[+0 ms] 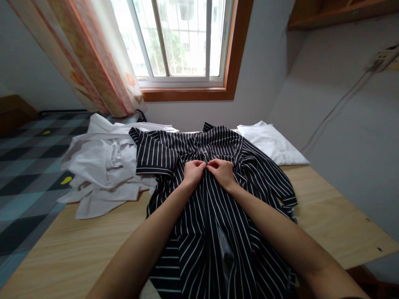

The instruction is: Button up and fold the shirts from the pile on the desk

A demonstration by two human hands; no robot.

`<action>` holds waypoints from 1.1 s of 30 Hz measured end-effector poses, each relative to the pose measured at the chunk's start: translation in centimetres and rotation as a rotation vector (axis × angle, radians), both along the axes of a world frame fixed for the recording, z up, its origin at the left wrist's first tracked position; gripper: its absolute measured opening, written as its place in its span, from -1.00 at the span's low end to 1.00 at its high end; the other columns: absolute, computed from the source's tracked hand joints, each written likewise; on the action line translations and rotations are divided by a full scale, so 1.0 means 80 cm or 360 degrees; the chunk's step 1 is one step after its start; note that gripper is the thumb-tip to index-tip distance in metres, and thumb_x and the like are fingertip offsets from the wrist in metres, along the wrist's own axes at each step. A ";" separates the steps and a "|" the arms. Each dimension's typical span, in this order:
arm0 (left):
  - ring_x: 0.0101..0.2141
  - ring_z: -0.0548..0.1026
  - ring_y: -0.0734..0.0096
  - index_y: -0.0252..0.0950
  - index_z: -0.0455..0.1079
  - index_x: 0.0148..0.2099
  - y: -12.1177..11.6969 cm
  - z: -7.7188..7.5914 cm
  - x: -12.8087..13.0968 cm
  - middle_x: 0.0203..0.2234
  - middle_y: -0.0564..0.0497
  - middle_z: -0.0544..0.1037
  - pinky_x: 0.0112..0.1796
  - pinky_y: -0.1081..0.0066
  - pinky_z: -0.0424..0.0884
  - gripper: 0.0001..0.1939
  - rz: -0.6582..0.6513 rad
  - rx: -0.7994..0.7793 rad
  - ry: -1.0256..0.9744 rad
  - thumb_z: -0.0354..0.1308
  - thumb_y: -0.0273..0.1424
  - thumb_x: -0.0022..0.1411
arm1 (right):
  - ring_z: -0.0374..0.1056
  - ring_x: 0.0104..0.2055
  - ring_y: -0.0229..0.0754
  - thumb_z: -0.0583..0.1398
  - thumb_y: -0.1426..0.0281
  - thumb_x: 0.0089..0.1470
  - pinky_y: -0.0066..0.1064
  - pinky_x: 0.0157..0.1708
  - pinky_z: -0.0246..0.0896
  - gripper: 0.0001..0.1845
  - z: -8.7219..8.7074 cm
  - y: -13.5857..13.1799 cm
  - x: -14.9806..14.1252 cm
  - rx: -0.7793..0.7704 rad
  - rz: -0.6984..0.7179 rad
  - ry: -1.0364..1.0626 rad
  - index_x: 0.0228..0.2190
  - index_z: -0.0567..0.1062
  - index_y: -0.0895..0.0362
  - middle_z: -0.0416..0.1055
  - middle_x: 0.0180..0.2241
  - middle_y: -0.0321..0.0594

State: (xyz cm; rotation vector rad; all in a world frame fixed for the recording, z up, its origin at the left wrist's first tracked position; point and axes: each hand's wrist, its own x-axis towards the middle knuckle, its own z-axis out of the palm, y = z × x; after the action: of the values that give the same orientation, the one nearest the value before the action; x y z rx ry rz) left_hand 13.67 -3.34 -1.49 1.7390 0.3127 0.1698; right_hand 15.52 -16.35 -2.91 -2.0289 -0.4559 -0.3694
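A black shirt with white stripes [193, 220] lies front up across the wooden table, its short sleeves spread to either side. My left hand [194, 171] pinches the front edge of the shirt at the middle of the chest. Close against it, my right hand [220, 171] pinches the same front opening from the other side, the fingertips of both hands almost meeting. Just above them a small round button [205, 152] shows on the placket. Below my hands the front hangs partly apart. Whatever sits between the fingertips is too small to make out.
Crumpled white clothes [106, 166] are heaped on the table's left side. A folded white garment [271, 143] rests at the back right of the wooden table [324, 203]. To the left is a checked bed [28, 182]; a window [183, 41] and curtain [93, 50] are behind.
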 end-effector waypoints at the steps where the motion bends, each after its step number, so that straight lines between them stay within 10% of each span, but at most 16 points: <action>1: -0.63 0.32 0.57 -0.39 0.52 -0.38 0.000 -0.001 0.001 -0.63 0.06 0.47 -0.55 0.53 0.23 -0.88 0.0005 0.0013 -0.0020 0.17 -0.46 0.09 | 0.47 -0.40 -0.17 0.29 0.48 0.00 -0.37 -0.28 0.34 -0.95 -0.001 0.000 0.000 0.0013 0.0017 0.0000 -0.44 0.59 0.12 0.55 -0.45 -0.25; 25: -0.54 0.50 0.47 -0.33 0.41 -0.34 0.003 0.001 0.003 -0.53 0.05 0.54 -0.44 0.47 0.42 -0.94 -0.0022 0.0133 -0.0232 0.21 -0.49 0.05 | 0.45 -0.41 -0.17 0.26 0.49 -0.01 -0.39 -0.30 0.31 -0.90 0.002 0.003 -0.006 -0.0016 -0.0046 0.0013 -0.51 0.55 0.09 0.53 -0.47 -0.27; 33: -0.52 0.50 0.48 -0.34 0.43 -0.33 0.003 0.001 0.004 -0.47 0.03 0.54 -0.45 0.47 0.45 -0.92 -0.0069 0.0005 -0.0283 0.14 -0.55 0.08 | 0.42 -0.51 -0.20 0.26 0.36 -0.02 -0.40 -0.46 0.38 -0.91 -0.001 0.005 0.004 0.0458 0.0084 0.0342 -0.49 0.52 0.13 0.48 -0.54 -0.28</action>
State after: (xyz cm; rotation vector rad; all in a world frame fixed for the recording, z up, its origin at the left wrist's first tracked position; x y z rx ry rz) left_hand 13.96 -3.09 -1.45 1.7186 0.1446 0.2917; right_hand 15.87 -15.93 -3.03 -1.7494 -0.3032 -0.1707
